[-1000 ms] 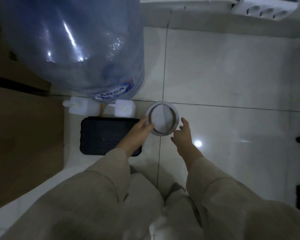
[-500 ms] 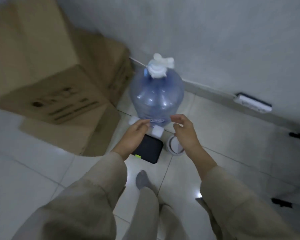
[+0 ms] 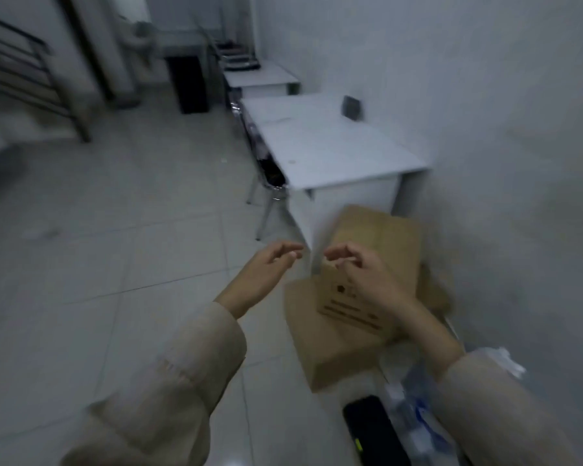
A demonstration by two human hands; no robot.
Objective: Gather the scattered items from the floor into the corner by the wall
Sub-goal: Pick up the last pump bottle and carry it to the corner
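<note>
Both hands hover in the air in front of me, holding nothing. My left hand (image 3: 266, 270) has loosely curved fingers over the tiled floor. My right hand (image 3: 360, 274) has relaxed, slightly curled fingers above a brown cardboard box (image 3: 337, 338). At the lower right, by the wall, lie a black flat case (image 3: 374, 432) and the blurred blue water jug (image 3: 414, 415), partly hidden behind my right sleeve. The tape roll is out of sight.
A second cardboard box (image 3: 381, 237) stands behind the first, against the wall. White desks (image 3: 334, 153) line the right wall, with a metal-legged chair (image 3: 270, 183) tucked under one. A stair railing (image 3: 31, 75) is at the far left. Bare tiles (image 3: 115, 230) fill the left.
I have stood up and the view has swung left into the room. Both hands have left the tape roll on the floor by the jug and risen empty.
</note>
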